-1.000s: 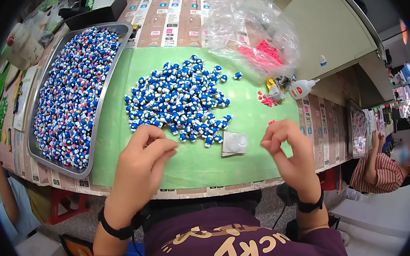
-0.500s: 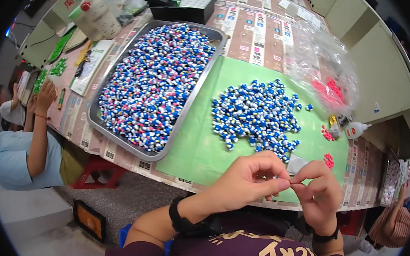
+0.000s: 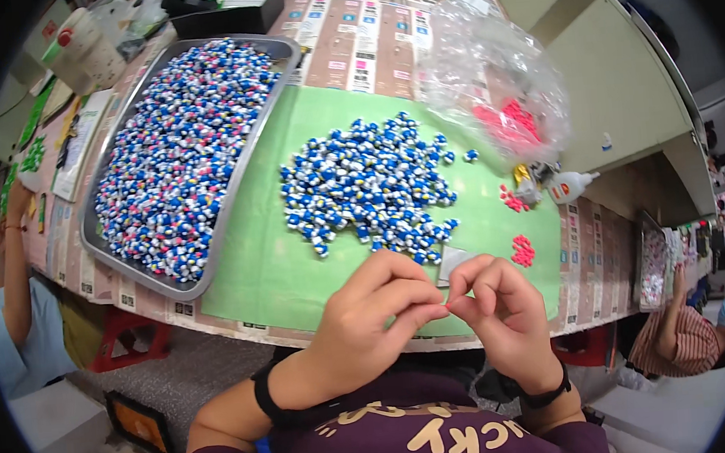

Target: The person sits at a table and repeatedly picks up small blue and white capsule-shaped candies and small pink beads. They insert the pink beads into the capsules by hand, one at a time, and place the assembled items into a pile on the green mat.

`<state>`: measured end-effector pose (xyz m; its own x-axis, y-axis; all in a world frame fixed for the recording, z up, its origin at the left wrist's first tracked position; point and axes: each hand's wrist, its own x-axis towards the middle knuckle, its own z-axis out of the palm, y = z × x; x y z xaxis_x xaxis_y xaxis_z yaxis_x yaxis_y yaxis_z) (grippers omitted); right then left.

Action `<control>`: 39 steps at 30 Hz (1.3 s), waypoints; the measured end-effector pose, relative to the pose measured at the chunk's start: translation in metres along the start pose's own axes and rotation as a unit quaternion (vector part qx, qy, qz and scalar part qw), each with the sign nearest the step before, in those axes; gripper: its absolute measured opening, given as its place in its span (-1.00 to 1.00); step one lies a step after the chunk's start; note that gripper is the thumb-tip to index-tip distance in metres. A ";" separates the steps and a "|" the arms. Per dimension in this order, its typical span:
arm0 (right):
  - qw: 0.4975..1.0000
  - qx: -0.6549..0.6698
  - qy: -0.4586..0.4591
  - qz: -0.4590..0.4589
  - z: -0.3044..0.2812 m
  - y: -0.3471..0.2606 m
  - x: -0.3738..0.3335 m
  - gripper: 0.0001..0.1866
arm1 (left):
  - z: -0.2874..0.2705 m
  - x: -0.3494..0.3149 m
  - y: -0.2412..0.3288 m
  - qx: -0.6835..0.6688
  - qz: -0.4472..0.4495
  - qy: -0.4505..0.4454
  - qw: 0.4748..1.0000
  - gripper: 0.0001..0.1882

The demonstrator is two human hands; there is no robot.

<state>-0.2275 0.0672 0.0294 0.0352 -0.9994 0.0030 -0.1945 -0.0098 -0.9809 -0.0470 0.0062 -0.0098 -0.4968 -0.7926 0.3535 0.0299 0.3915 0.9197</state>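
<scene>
My left hand (image 3: 378,319) and my right hand (image 3: 506,317) meet over the front edge of the green sheet (image 3: 256,277). Both are closed in a pinch, fingertips touching or nearly so. What lies between them is too small to make out. Just beyond, a pile of small blue and white pieces (image 3: 368,183) with yellow spots is spread out. A small grey plate (image 3: 455,262) sits partly behind my right fingers. Tiny pink pieces (image 3: 523,250) form a little heap to the right, with a second cluster of pink pieces (image 3: 512,198) behind it.
A metal tray (image 3: 205,283) full of similar pieces stands left. At the right are a clear plastic bag (image 3: 487,72) with pink pieces (image 3: 512,121) and a white squeeze bottle (image 3: 570,185). A black box (image 3: 231,20) stands behind. Other people work at both sides.
The view has swung right, so the table things appear farther left. My hands stay together, and the left fingers have closed up more around the pinch.
</scene>
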 end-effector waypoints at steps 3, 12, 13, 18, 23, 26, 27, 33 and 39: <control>0.996 -0.076 0.016 -0.036 -0.022 0.006 0.010 -0.72 | -0.006 0.001 0.003 -0.089 -0.091 -0.011 0.992 -0.72; 0.904 -0.418 -0.040 -0.080 -0.047 0.008 0.024 -0.77 | -0.033 -0.007 -0.007 -0.205 -0.209 -0.012 0.956 -0.76; 0.899 -0.428 -0.043 -0.080 -0.047 0.009 0.025 -0.77 | -0.034 -0.008 -0.008 -0.233 -0.226 -0.016 0.946 -0.76; 0.920 -0.389 -0.031 -0.043 -0.049 0.003 0.024 -0.75 | -0.035 -0.006 -0.012 -0.328 -0.259 -0.009 0.908 -0.77; 0.984 -0.175 0.011 -0.023 -0.037 -0.012 0.018 -0.72 | -0.021 -0.005 -0.011 -0.364 -0.216 0.021 0.906 -0.75; 0.999 -0.005 0.052 -0.006 -0.011 -0.023 0.013 -0.73 | -0.009 0.000 -0.002 -0.322 -0.183 0.033 0.928 -0.70; 0.998 0.003 0.054 -0.013 -0.006 -0.023 0.012 -0.72 | -0.007 0.001 0.003 -0.318 -0.190 0.039 0.928 -0.70; 0.990 -0.096 0.030 -0.101 0.003 -0.019 0.011 -0.69 | -0.003 0.001 0.012 -0.269 -0.150 0.042 0.951 -0.72; 0.971 -0.179 0.063 -0.147 0.012 -0.014 0.007 -0.68 | -0.003 0.000 0.007 -0.086 -0.017 0.023 0.996 -0.73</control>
<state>-0.2132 0.0608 0.0410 0.0245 -0.9474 0.3191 -0.5227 -0.2842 -0.8037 -0.0438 0.0075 -0.0028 -0.4594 -0.8268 0.3247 0.1639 0.2804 0.9458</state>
